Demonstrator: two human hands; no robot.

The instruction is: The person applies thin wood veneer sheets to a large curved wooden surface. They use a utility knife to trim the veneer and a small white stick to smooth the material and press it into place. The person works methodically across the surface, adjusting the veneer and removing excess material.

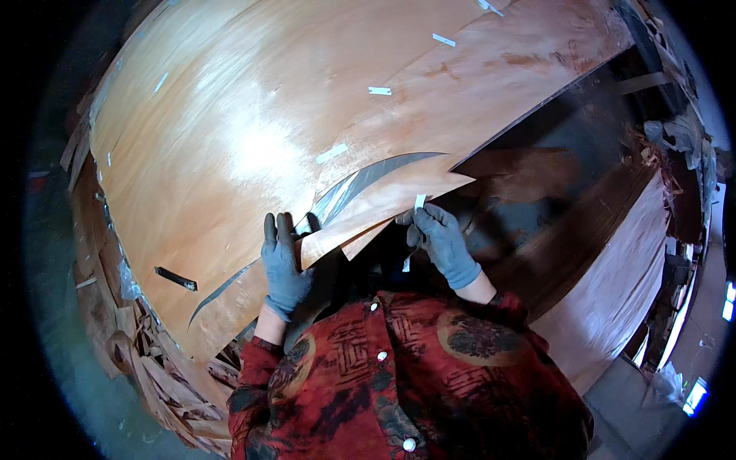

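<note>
A large sheet of light brown wood veneer (230,84) lies before me, with a curved gap (383,169) in its near part showing a greyish surface below. Along that gap runs a narrow, pointed veneer strip (383,205). My left hand (284,268), in a grey glove, rests on the near edge of the veneer with its fingers stretched out. Also gloved, my right hand (443,244) pinches a short strip of white tape (419,202) beside the strip's near edge. Another white bit (406,264) hangs below those fingers.
Pieces of white tape (333,153) are stuck on the sheet in several places. A slim black object (175,278) lies on its left part. Veneer scraps (165,383) pile up at lower left. To the right are a dark surface (567,130) and another pale veneer piece (613,284).
</note>
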